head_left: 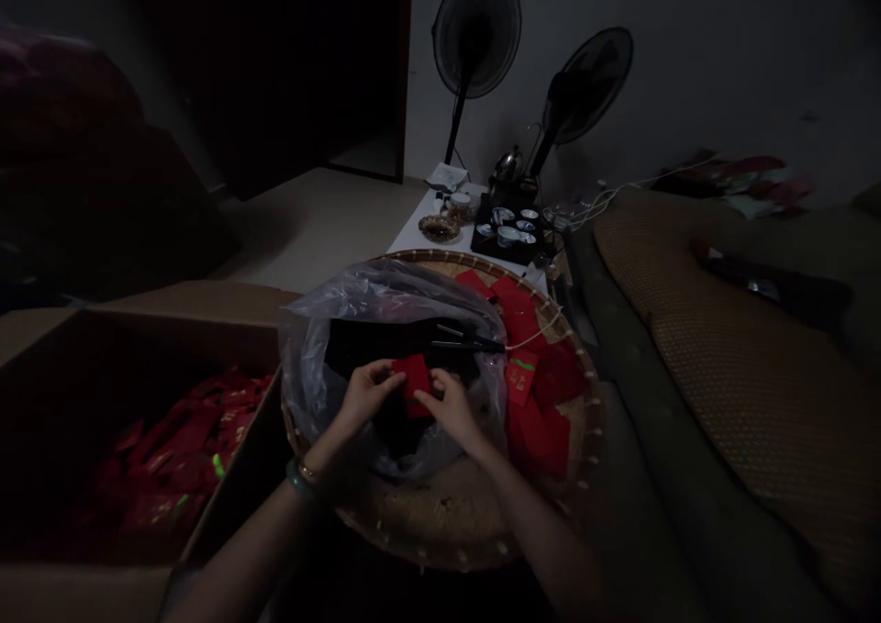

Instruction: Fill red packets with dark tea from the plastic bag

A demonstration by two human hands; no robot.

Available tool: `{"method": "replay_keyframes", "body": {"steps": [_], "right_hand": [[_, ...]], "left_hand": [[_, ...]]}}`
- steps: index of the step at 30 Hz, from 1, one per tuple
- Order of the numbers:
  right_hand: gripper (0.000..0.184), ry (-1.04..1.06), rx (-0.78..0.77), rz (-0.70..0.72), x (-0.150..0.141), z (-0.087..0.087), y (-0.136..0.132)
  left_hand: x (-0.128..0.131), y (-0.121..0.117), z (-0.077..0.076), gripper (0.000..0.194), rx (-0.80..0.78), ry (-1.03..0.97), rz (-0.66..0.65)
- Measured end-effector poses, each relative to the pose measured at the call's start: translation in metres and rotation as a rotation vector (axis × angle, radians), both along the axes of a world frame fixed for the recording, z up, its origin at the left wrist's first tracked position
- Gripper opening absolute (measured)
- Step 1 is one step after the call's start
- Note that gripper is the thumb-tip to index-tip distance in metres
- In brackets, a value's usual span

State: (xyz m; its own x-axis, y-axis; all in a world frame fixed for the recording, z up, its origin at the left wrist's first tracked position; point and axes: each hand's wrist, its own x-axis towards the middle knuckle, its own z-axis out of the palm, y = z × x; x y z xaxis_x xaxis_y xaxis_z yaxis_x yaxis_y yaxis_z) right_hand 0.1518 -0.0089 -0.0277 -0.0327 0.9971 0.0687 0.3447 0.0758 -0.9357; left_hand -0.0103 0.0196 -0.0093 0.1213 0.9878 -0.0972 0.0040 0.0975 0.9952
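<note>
A small red packet (pixel 415 386) is pinched between both hands above a clear plastic bag (pixel 307 343). My left hand (pixel 368 392) grips its left edge; a bangle and a bracelet circle that wrist. My right hand (pixel 451 407) grips the packet's right edge. Dark contents, too dim to make out, fill the open bag. Across the bag's right side lies a black two-armed tool (pixel 474 342) with a white cord. The bag rests in a round woven tray (pixel 440 513), where several red packets (pixel 543 435) lie at the right, one with gold marks and a green strip (pixel 521 377).
At the left stands an open cardboard box (pixel 227 300) with many red packets (pixel 179 435) inside. Beyond the tray, a white table (pixel 411 228) bears a black tea tray (pixel 492 245) with cups. Two fans (pixel 476 31) stand behind. A long seat with a woven mat (pixel 722 384) runs along the right.
</note>
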Motion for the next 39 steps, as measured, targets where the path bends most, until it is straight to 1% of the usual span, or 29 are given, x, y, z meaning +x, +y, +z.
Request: {"method": "replay_keyframes", "body": {"steps": [2,3,5,7,10,17,22,29,35,37,39], "right_hand": [[0.051,-0.188,0.198,-0.017,0.001,0.010,-0.004],[0.055,-0.292,0.294,0.000,0.002,0.016,-0.005],[0.050,-0.463,0.423,0.089,0.005,0.027,-0.006],[0.042,-0.567,0.493,0.150,0.006,0.033,-0.006],[0.040,-0.638,0.574,0.146,0.005,0.030,-0.007],[0.038,-0.673,0.749,0.085,0.008,0.013,-0.008],[0.039,-0.600,0.779,0.074,0.011,0.005,-0.004],[0.040,-0.569,0.754,0.077,0.013,0.002,-0.003],[0.036,-0.558,0.724,0.096,0.018,0.000,-0.005],[0.032,-0.518,0.685,0.094,0.017,0.002,-0.004],[0.024,-0.462,0.602,0.053,0.016,0.006,-0.003]], "left_hand": [[0.002,-0.005,0.005,0.022,0.035,0.109,-0.025],[0.002,-0.007,0.008,0.020,0.055,0.169,-0.042],[0.003,-0.010,0.014,0.018,0.084,0.250,-0.069],[0.003,-0.012,0.017,0.019,0.084,0.254,-0.075],[0.003,-0.013,0.015,0.021,0.022,0.166,-0.045],[0.008,-0.014,0.009,0.033,-0.232,-0.143,0.011],[0.013,-0.018,0.009,0.037,-0.312,-0.248,0.069],[0.016,-0.021,0.006,0.037,-0.331,-0.307,0.052],[0.019,-0.024,0.005,0.039,-0.450,-0.417,0.064],[0.019,-0.024,0.003,0.038,-0.445,-0.403,0.063],[0.018,-0.024,0.001,0.036,-0.372,-0.312,0.018]]}}
